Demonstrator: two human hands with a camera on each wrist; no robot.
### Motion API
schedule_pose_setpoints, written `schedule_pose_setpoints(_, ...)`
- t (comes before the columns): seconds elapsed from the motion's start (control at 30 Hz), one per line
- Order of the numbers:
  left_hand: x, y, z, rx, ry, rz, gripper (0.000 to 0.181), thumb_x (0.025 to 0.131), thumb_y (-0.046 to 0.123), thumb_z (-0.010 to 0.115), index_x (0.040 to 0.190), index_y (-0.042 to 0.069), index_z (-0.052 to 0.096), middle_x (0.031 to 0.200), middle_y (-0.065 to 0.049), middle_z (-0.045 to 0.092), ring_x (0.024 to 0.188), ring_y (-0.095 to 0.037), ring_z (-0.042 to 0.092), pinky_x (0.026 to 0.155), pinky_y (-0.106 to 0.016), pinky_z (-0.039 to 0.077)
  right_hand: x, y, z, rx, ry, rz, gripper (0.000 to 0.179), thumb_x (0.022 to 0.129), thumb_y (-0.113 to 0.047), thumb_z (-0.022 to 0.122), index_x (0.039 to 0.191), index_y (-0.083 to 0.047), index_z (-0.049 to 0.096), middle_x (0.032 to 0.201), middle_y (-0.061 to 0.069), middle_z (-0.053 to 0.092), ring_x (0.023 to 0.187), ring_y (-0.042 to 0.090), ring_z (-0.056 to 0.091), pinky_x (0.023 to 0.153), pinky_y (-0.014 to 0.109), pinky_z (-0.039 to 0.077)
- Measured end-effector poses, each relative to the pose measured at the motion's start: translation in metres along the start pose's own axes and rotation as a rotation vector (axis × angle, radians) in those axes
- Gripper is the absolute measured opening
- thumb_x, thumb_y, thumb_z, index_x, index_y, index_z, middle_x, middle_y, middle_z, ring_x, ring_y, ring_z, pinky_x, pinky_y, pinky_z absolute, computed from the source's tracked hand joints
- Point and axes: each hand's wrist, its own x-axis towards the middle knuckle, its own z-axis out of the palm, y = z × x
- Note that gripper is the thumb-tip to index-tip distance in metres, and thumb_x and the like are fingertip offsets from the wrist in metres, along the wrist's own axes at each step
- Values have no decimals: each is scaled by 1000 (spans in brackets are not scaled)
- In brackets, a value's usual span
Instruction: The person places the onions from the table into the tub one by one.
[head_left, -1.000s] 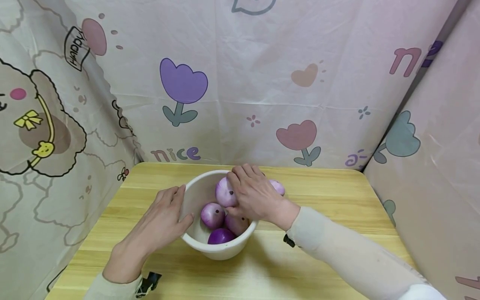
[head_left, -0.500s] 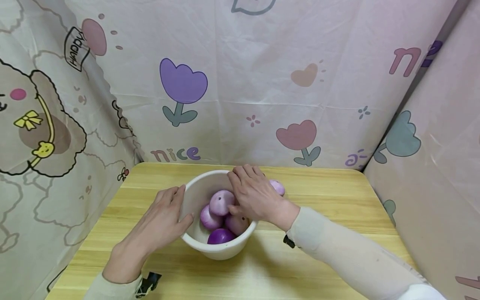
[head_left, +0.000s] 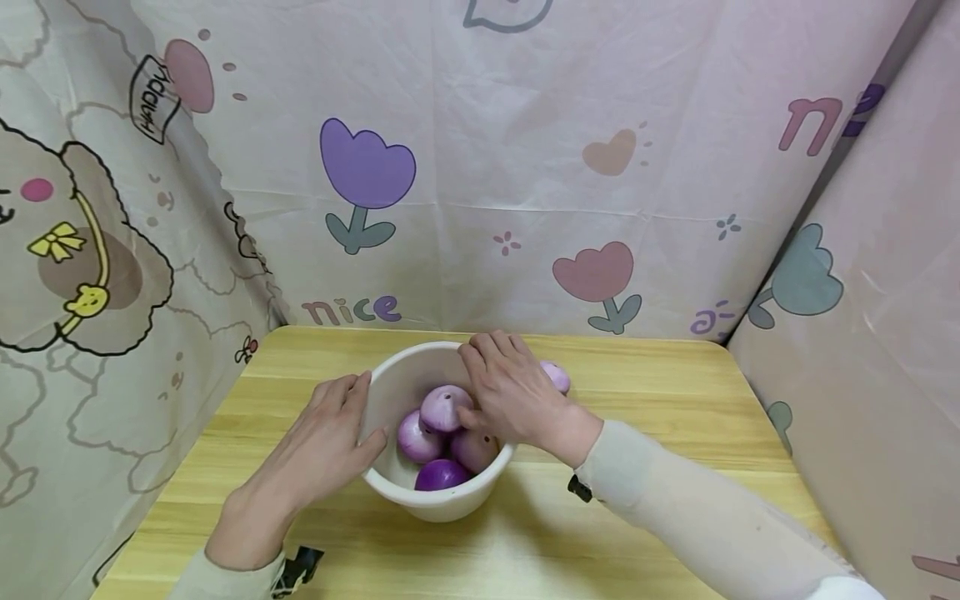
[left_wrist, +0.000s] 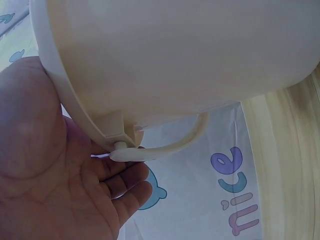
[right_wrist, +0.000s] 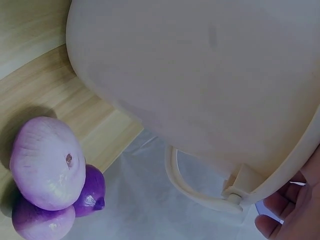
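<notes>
Head view, and we have both hands on the white bucket (head_left: 438, 504), which stands mid-table: our left hand (head_left: 318, 437) holds the left rim, thumb over the edge, and our right hand (head_left: 513, 392) grips the opposite rim, fingers hooked outside. We count four onions inside, a pale onion (head_left: 447, 407) perched on the others, with a dark purple onion (head_left: 441, 475) nearest us. Whether the base sits flat, we can't tell.

Here's the danger, as we judge it: tip this too far and that perched onion could roll to the mouth; let one hand slip, and the weight would swing to the other side. The handle (right_wrist: 205, 202) dangles outside too, and could snag. Right wrist view, and three loose onions cluster beside the bucket, a large pale onion (right_wrist: 47, 162) among them; one bump from the wall might send them towards the edge.

Beneath it all we've a yellowish wood-grain table (head_left: 637, 517), boxed in by pale curtains (head_left: 480, 100) printed with tulips, hearts and "nice".
</notes>
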Motion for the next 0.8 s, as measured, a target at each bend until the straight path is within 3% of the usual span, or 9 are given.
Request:
schedule_pose_setpoints(0.27, 0, 0, 0, 1, 7, 3, 80, 98, 33, 66, 158, -11, 35, 152, -33, 46, 143, -46, 38, 114, -67, 44, -2, 0, 0, 2, 23, 32, 50, 88, -45, 71, 117, -7, 59, 105, 6, 57, 98, 28, 54, 80, 40, 46)
schedule_pose_setpoints(0.47, 0, 1, 0, 4, 3, 0, 80, 98, 33, 66, 158, -11, 35, 152, -33, 46, 142, -45, 38, 113, -67, 45, -5, 6, -3, 32, 57, 80, 54, 91, -44, 74, 124, -3, 59, 116, 12, 62, 110, 32, 57, 90, 45, 48)
schedule_pose_setpoints(0.8, 0, 1, -1, 7, -4, -1, 80, 99, 32, 65, 158, -12, 34, 153, -34, 44, 143, -46, 37, 114, -67, 43, -20, 38, -9, 96, 183, 248, 53, 90, -35, 80, 123, 1, 62, 117, 18, 64, 104, 37, 57, 83, 49, 49)
